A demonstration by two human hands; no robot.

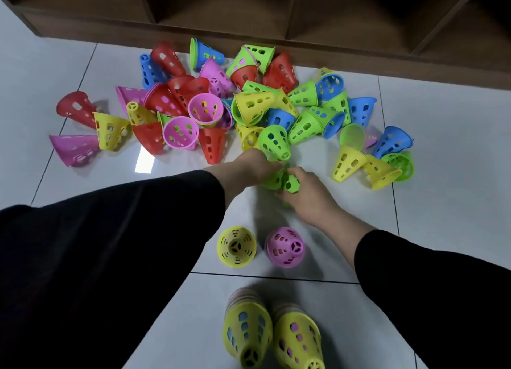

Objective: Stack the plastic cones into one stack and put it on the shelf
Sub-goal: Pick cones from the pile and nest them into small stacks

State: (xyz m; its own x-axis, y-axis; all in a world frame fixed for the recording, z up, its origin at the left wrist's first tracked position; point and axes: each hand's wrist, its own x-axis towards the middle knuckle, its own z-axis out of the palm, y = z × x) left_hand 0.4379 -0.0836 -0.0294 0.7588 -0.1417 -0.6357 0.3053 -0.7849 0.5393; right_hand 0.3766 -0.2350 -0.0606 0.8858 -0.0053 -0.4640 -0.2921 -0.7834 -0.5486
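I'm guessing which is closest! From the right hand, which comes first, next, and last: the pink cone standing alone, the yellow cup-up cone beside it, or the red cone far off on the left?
1. Pink cone, just below the right hand.
2. Yellow cone, left of the pink one.
3. Red cone, far left edge of the pile.

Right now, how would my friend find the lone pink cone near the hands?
Start at the big pile of cones by the wooden shelf, then come past both hands. Two single cones sit there; the pink cone is the right one, standing wide end down, beside the yellow cone that opens upward.
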